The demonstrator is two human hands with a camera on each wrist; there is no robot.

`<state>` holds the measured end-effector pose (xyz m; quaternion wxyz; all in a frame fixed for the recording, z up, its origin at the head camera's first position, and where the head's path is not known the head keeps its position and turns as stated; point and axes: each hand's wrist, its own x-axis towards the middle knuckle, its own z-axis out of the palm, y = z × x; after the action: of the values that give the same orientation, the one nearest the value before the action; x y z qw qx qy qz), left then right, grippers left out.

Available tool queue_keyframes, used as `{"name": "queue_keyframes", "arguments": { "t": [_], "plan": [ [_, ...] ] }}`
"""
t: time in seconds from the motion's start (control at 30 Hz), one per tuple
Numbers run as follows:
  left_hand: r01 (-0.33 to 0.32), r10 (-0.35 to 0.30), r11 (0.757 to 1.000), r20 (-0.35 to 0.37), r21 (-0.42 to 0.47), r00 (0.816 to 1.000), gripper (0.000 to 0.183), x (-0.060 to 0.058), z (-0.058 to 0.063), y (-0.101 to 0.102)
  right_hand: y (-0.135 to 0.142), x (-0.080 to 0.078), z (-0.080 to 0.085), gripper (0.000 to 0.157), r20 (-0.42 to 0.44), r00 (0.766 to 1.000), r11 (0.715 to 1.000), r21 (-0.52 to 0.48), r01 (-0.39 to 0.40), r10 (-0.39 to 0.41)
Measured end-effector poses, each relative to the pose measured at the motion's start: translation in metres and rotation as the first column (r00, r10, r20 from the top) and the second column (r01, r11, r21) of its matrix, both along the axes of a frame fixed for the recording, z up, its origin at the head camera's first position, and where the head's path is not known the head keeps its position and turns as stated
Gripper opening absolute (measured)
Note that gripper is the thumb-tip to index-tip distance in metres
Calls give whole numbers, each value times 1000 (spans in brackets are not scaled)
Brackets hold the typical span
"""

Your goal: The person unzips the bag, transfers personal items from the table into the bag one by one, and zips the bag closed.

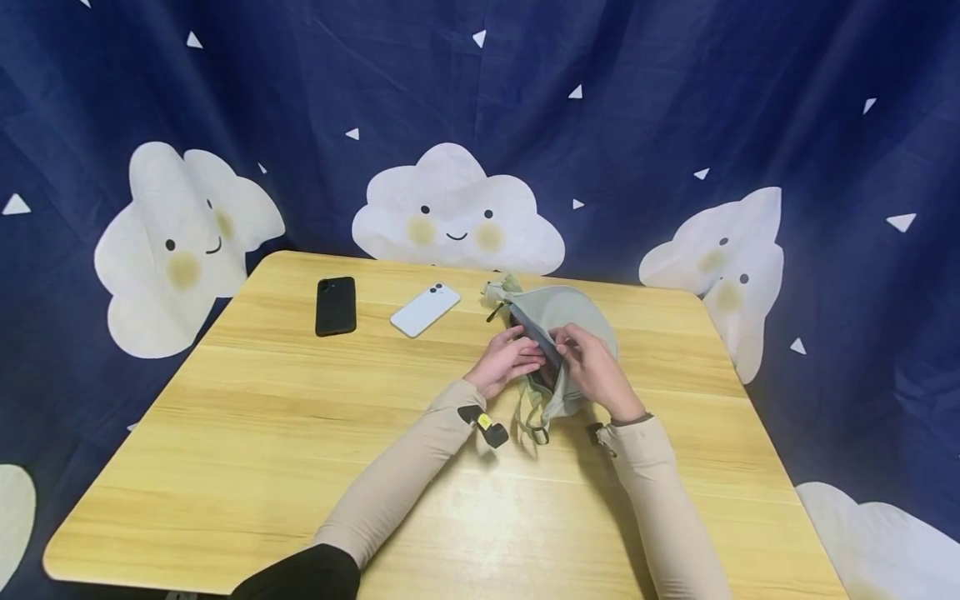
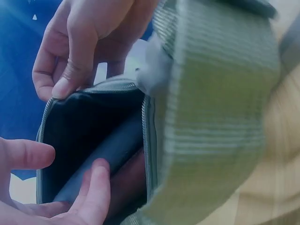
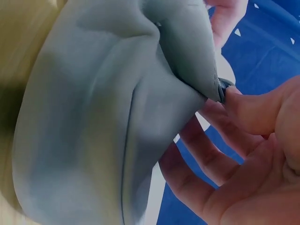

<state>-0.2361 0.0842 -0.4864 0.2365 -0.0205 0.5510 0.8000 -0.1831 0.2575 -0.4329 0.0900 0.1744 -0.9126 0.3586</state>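
A grey-green zippered bag [image 1: 573, 307] lies on the table with its mouth unzipped. My right hand [image 1: 597, 372] pinches the zippered edge of the mouth between thumb and fingers, as the right wrist view also shows. At the opening is my left hand [image 1: 508, 363], its fingers fairly straight and reaching into the mouth. In the left wrist view the dark inside [image 2: 79, 126] holds a blue-grey fold and a reddish patch; I cannot tell what that patch is. A wide webbing strap [image 2: 220, 112] fills the right side of that view.
To the left of the bag, a white phone [image 1: 425, 310] and a black phone [image 1: 335, 307] lie on the wooden table [image 1: 300, 433]. A blue curtain [image 1: 420, 75] with clouds hangs behind the table. The strap's buckle [image 1: 538, 434] rests near my left wrist.
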Motion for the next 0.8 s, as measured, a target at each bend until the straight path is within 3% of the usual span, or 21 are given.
{"name": "queue_keyframes", "arguments": {
  "t": [0.33,0.6,0.8],
  "plan": [
    [-45,40,996,-56,-82,998,76,-11,-1,-1,1,2,3,7,13,1000,1000,-14,-7,8],
    [-21,16,994,-45,-108,999,77,-18,4,-3,1,1,3,10,19,1000,1000,-16,-16,16],
    [-4,1,994,-33,-107,999,79,-22,0,-2,1,1,2,10,30,1000,1000,-25,-6,7]
  ]
}}
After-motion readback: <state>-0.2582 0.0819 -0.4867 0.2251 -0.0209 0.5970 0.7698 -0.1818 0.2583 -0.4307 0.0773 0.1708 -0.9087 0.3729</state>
